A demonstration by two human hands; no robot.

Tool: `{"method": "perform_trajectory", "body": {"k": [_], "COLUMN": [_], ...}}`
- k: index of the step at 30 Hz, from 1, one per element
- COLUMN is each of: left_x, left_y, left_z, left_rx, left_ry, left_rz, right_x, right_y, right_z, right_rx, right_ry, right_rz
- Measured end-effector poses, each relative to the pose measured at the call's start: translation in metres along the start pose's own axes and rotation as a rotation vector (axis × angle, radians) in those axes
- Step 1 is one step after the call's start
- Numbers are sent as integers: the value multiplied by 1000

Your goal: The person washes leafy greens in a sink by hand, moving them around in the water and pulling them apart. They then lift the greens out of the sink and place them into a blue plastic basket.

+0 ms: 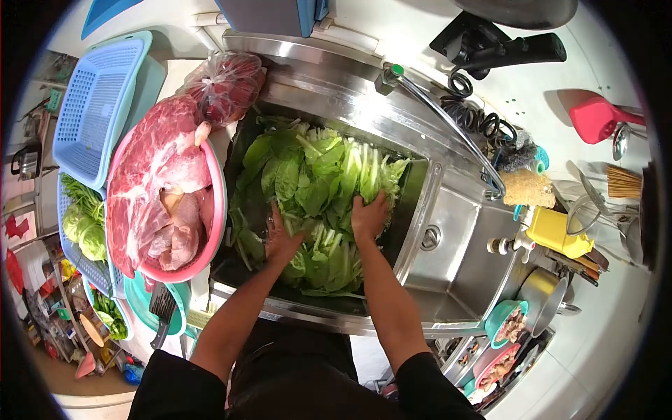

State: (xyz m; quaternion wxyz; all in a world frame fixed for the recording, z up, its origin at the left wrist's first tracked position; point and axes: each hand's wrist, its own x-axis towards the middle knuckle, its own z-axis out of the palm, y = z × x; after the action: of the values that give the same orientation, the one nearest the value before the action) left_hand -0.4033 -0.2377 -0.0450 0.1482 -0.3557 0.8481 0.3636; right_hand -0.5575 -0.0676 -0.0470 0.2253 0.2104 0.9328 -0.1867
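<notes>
Leafy green vegetables with pale stems [308, 168] fill the left basin of a steel double sink [437, 175]. My left hand [281, 239] rests on the greens at the left-centre of the basin, its fingers spread and pointing away from me. Over on the right side of the same pile, my right hand [369, 215] presses on the leaves and stems, thumb apart from the fingers. Neither hand has closed round a bunch. Some fingertips are partly hidden among the leaves.
Left of the sink are a pink basin [218, 203] of raw meat, a bagged red item [231, 84], blue baskets [98, 98] and a knife [162, 311]. A faucet [448, 119] arches over the right basin [458, 245]. Yellow bottle [558, 232] and pots stand right.
</notes>
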Motion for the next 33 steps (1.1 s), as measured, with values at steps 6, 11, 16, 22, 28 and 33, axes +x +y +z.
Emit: {"method": "perform_trajectory", "body": {"k": [6, 11, 16, 22, 28, 33], "left_x": [10, -7, -62, 3, 31, 25], "left_y": [-12, -6, -17, -102, -83, -111], "left_z": [-23, -27, -59, -31, -39, -26], "left_rx": [17, 102, 63, -92, -288, -270], "left_ry": [-157, -4, 26, 434, 146, 229], "left_rz": [58, 272, 387, -76, -124, 44], "right_x": [27, -33, -133, -139, -98, -68], "right_y": [24, 39, 106, 123, 80, 113], "right_z": [23, -30, -20, 30, 47, 79], "right_rx": [339, 390, 822, 1129, 710, 521], "right_ry": [-108, -60, -86, -207, -207, -235], "right_rz": [171, -142, 57, 644, 277, -95]}}
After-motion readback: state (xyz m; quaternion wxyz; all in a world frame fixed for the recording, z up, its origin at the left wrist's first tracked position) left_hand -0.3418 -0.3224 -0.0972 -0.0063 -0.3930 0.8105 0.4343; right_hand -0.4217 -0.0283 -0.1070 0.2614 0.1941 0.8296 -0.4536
